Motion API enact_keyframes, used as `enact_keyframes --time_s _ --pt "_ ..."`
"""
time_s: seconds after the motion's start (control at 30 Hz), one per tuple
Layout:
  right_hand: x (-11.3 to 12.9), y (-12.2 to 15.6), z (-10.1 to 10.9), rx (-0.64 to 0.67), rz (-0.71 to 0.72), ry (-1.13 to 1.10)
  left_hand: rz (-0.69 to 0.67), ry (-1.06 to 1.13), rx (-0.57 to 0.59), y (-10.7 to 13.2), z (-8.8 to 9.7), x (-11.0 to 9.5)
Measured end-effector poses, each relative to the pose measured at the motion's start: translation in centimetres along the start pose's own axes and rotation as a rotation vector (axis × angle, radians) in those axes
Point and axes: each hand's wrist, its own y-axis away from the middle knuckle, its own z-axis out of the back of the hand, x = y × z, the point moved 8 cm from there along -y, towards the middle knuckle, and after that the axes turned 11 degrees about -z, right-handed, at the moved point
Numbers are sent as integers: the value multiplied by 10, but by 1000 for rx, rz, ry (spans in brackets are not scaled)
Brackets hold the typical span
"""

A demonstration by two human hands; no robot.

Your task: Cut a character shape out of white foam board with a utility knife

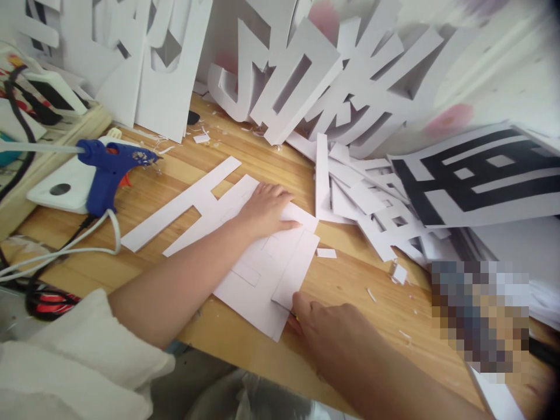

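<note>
Worktop [350,280]: my L hand [268,205] lies flat on white board [266,262], gripping nothing; R hand [326,329]'s curled round mostly hidden cutter [296,317]; near-right edge prob. part-cut, drawn outlines [248,276] apparently uncut.

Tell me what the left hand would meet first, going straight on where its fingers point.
The left hand would probably meet the white strip beside the cut pieces, though depth is unclear.

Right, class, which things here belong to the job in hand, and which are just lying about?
In use:
left hand, on marked white board
right hand, holding mostly hidden tool

Apparently lying about:
blue glue gun
black-and-white sheet
white offcut
</note>
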Motion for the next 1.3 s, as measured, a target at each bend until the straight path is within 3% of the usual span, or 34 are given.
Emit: enact_keyframes --time_s 0.07,0.2,0.37,0.6,0.8,0.9,1.13,1.3 --pt "-1 -1 0 30 15 -34 -6 5 7 1 0 1" --pt "-10 -4 0 84 -89 -134 -27 13 16 2 1 4" --pt "-17 9 -16 183 -154 -94 -49 17 5 3 3 4" --pt "-23 26 -22 11 -145 -66 -55 33 -3 3 3 2" --pt "-50 34 -37 272 -325 -360 -64 29 -4 3 7 -2" --pt "-67 35 -41 291 -419 -504 -90 41 -12 2 9 -8" --pt "-103 23 -39 250 -589 -768 -271 103 18 4 13 -33" --pt "-123 17 -35 126 -618 -875 -497 185 85 17 16 -54"
